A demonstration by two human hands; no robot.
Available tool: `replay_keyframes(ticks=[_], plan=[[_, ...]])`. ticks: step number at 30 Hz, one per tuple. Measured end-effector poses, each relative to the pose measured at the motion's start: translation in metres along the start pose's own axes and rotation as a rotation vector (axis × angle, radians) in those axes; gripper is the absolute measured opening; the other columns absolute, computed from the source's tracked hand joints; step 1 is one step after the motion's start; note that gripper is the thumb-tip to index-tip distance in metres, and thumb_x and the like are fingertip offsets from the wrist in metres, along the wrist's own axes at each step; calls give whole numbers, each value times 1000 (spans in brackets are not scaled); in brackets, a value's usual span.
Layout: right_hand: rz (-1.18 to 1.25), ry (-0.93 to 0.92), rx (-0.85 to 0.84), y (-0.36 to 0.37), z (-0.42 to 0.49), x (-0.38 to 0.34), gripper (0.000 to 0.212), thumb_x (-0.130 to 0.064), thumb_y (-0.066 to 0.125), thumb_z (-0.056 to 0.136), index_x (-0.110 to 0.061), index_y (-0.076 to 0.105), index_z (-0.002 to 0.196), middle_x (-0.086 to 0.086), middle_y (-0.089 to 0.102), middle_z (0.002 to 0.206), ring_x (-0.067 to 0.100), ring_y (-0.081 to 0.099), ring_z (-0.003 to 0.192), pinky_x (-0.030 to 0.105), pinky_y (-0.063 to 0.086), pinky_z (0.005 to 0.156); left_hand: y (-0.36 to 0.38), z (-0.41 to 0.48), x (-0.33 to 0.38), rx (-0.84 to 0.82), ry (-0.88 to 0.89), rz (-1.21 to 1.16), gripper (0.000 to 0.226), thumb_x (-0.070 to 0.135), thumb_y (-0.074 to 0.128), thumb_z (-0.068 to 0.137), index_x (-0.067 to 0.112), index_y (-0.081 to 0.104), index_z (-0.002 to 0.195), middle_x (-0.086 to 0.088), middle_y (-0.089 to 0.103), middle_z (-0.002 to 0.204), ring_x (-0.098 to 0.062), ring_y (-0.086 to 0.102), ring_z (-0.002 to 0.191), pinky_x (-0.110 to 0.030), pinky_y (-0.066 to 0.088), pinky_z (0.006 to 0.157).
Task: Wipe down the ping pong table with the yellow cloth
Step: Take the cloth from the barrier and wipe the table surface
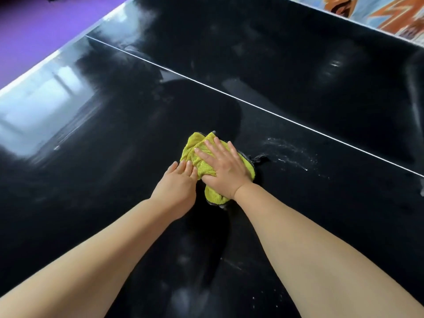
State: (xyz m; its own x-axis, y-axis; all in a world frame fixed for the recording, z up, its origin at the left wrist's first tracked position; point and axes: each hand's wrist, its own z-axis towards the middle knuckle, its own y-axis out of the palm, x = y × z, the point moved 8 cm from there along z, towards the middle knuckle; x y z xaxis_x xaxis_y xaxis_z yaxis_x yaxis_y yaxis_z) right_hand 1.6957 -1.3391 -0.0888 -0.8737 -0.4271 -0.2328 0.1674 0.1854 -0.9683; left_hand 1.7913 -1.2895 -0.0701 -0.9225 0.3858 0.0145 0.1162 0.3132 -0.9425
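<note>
The yellow cloth point(195, 148) lies bunched on the glossy black ping pong table point(103, 180), near the middle of the view. My right hand point(223, 167) presses flat on top of the cloth with fingers straight and spread. My left hand point(177, 182) lies just left of it, fingers straight, their tips touching the cloth's left edge. A white centre line point(275, 113) crosses the table diagonally beyond the cloth. White specks and smears point(291, 152) mark the surface to the right of the cloth.
The table's left edge point(46, 63) runs diagonally at the upper left, with purple floor point(46, 24) beyond it. A colourful patterned surface point(390, 17) borders the far right edge. Hazy streaks show on the tabletop near me.
</note>
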Motion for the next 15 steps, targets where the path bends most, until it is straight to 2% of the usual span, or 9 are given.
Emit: replay_keyframes(ticks=[9, 15], plan=[[41, 92, 30, -32, 80, 122, 68, -41, 50, 91, -43, 19, 152, -6, 8, 164, 15, -5, 150, 40, -11, 120, -44, 144, 12, 84, -45, -127, 57, 15, 28, 96, 10, 12, 150, -7, 8, 158, -19, 3, 145, -37, 3, 117], [124, 145, 54, -52, 92, 192, 67, -37, 52, 91, -42, 23, 151, -6, 11, 163, 14, -4, 150, 37, -13, 120, -63, 208, 40, 102, -39, -148, 55, 14, 28, 95, 12, 16, 150, -5, 9, 158, -17, 4, 145, -38, 4, 117]])
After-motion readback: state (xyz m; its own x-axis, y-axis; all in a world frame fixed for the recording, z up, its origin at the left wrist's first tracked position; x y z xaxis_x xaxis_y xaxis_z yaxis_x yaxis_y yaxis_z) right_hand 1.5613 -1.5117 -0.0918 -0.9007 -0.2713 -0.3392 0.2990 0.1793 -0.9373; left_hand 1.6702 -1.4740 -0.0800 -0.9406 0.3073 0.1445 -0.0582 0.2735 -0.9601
